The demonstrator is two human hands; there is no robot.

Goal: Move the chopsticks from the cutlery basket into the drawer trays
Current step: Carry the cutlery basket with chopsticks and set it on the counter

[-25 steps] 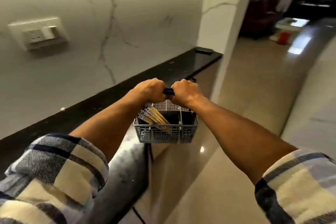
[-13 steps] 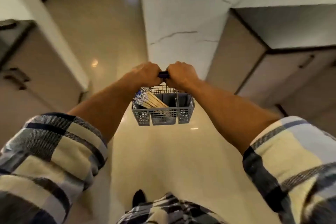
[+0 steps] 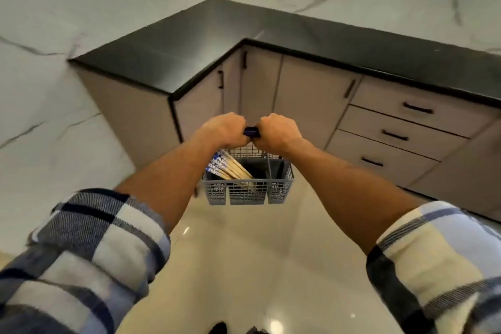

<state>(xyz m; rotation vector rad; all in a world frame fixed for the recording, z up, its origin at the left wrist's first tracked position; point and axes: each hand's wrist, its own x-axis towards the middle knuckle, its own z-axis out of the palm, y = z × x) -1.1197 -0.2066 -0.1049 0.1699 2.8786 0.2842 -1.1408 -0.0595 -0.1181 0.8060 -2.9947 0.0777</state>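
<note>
While gripping basket (image 3: 248, 184) handle with both hands (image 3: 250, 131), carrying chopsticks (image 3: 230, 168) over; next needing drawer (image 3: 401, 137) pulled open.

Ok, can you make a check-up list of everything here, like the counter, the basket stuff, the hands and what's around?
Surface: black countertop, L-shaped, nothing seen on it.
Job's things: grey cutlery basket carried in the air above the floor; chopsticks lean in its left compartments; right compartment looks empty.
Drawers: three drawers stacked on the right, all closed; no trays in view.
Clutter: nothing seen.
Hands: left hand and right hand both grip the blue handle.
Cables: nothing seen.
Surroundings: marble-look walls, beige cabinet doors, glossy floor.
</note>
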